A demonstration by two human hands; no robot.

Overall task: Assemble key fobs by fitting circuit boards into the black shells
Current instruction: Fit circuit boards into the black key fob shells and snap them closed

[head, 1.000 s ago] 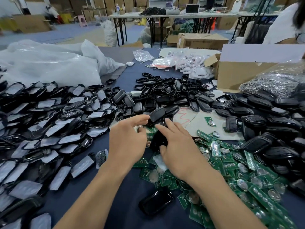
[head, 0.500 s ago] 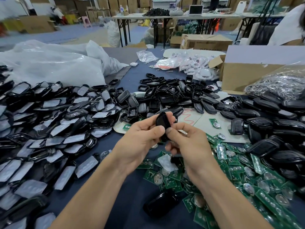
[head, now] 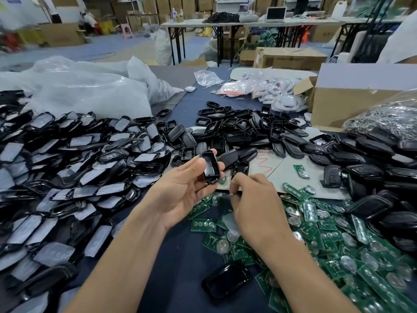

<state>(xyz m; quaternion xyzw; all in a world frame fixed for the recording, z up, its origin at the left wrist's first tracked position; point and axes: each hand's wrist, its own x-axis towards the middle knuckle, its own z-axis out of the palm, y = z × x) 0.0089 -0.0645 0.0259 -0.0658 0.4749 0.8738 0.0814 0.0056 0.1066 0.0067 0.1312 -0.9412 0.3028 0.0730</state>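
Dark table point(head: 178, 256). Left hand point(head: 180, 193) pinches an empty black shell point(head: 211, 167). Right hand point(head: 255, 206) curls beside it over green boards point(head: 338, 240); what it holds, I cannot tell. Next, a board must go in.

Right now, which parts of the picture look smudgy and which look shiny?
Head view: the far room at upper left is smeared; the fingertips of the right hand are blurred, while the black shell in the left hand is sharp; the loose shell near the bottom edge shows soft glare; the wide lens bends lines near the edges.
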